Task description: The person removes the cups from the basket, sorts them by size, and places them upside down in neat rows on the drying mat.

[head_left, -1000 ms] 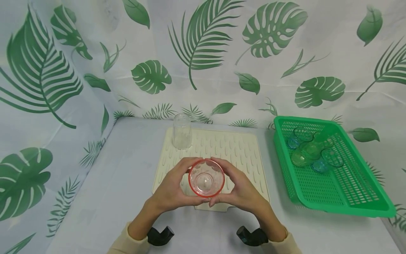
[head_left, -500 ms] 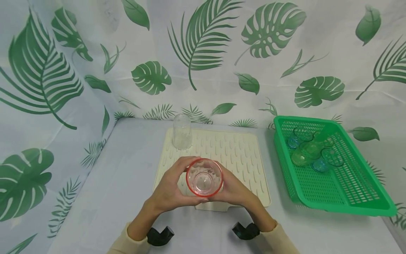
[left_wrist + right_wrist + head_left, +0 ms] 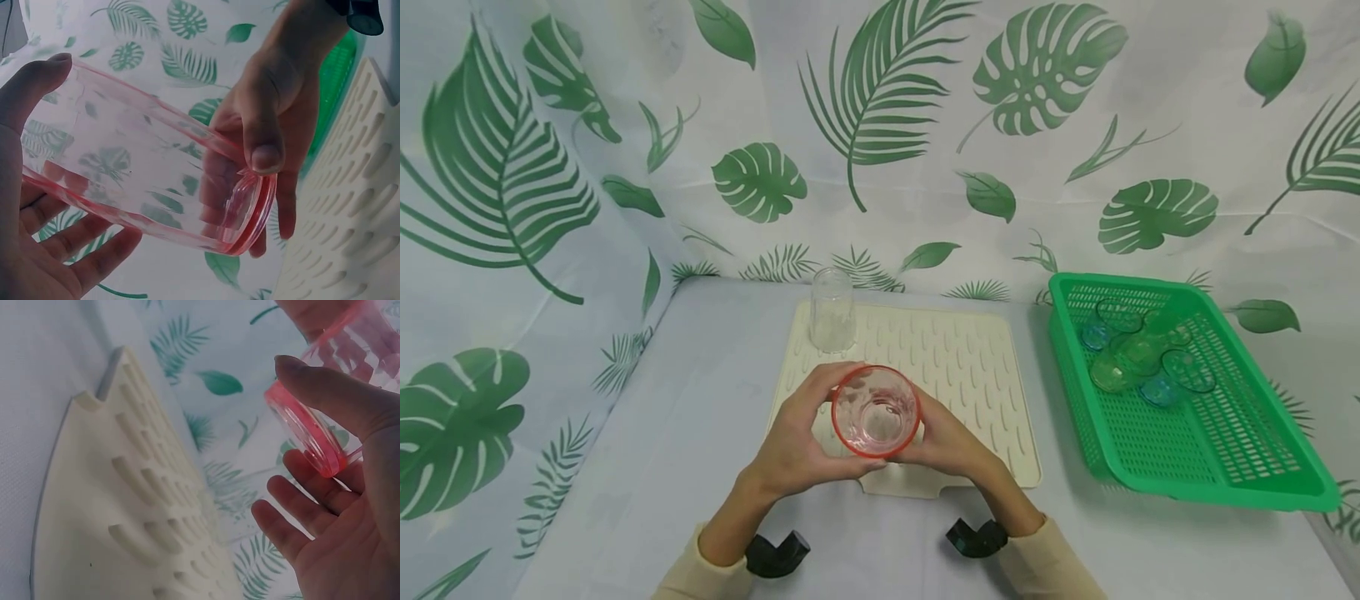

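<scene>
So both hands were on the one pink glass (image 3: 876,412), lifted over the near half of the cream draining mat (image 3: 958,375), and the wrist views showed its base well apart from the mat. The left hand (image 3: 790,442) had it between thumb and fingers up by the mouth end, while the right hand (image 3: 947,437) held it down around the base, thumb over one side. Its reddish rim faced up toward the head camera. Edge-wise, the mat's front tab poked out toward the person, and the wrists came in over the desk (image 3: 647,433) on that side. A clear glass (image 3: 832,312) stood near the mat's back left corner, beyond the hands with some mat showing between. Off to the right sat a green basket (image 3: 1217,498), a strip of desk separating it from the mat, its near right corner right around the desk's edge. Blue glasses (image 3: 1159,390) and yellow-green ones (image 3: 1112,371) were bunched toward the back of it. Room-wise, the widest stretch of desk was on the left, running out to the leaf-print cloth (image 3: 895,229), which also hung close behind the mat.
</scene>
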A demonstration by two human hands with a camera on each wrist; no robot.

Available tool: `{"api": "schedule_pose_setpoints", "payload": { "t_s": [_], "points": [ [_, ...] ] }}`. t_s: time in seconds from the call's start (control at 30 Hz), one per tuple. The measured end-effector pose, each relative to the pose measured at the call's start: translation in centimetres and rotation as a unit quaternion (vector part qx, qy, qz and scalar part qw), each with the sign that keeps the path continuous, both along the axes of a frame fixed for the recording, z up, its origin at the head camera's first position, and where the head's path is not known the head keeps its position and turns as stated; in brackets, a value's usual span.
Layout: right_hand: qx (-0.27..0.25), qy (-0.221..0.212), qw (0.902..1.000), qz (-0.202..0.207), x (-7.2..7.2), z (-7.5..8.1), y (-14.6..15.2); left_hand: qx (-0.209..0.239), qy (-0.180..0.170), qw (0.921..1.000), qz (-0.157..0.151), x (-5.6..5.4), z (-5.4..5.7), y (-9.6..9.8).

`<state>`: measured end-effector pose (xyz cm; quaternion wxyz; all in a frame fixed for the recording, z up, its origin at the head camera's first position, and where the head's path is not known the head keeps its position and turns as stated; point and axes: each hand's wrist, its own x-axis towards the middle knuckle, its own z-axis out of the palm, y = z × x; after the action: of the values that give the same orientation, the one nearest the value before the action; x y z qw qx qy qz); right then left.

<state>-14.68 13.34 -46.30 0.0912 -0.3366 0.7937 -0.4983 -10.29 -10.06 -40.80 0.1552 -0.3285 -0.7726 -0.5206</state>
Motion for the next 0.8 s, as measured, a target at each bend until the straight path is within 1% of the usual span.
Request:
{"api": "schedule_pose_setpoints", "payload": {
  "t_s": [0.1, 0.23, 0.37, 0.5, 0.67, 0.8],
  "points": [
    [0.001, 0.007, 1.0000, 0.002, -0.2, 0.0, 0.2, 0.005, -0.006, 1.0000, 0.005, -0.1, 0.0, -0.1],
    [-0.025, 0.006, 0.9995, 0.018, -0.5, 0.1, 0.7, 0.011, -0.012, 0.9998, 0.014, -0.1, 0.0, -0.6],
    [-0.043, -0.005, 0.9990, 0.013, -0.8, 0.5, 1.6, 0.014, -0.019, 0.9995, 0.018, -0.3, 0.2, -1.2],
    [-0.069, -0.028, 0.9972, 0.008, -1.0, 1.1, 2.7, 0.005, -0.038, 0.9989, 0.026, -0.5, 0.3, -2.0],
    [-0.114, -0.053, 0.9920, 0.015, -1.3, 1.7, 3.8, -0.023, -0.072, 0.9966, 0.035, -0.8, 0.2, -2.9],
    [-0.160, -0.085, 0.9831, 0.026, -1.4, 2.1, 4.3, -0.031, -0.091, 0.9946, 0.038, -1.0, 0.2, -3.1]
  ]
}}
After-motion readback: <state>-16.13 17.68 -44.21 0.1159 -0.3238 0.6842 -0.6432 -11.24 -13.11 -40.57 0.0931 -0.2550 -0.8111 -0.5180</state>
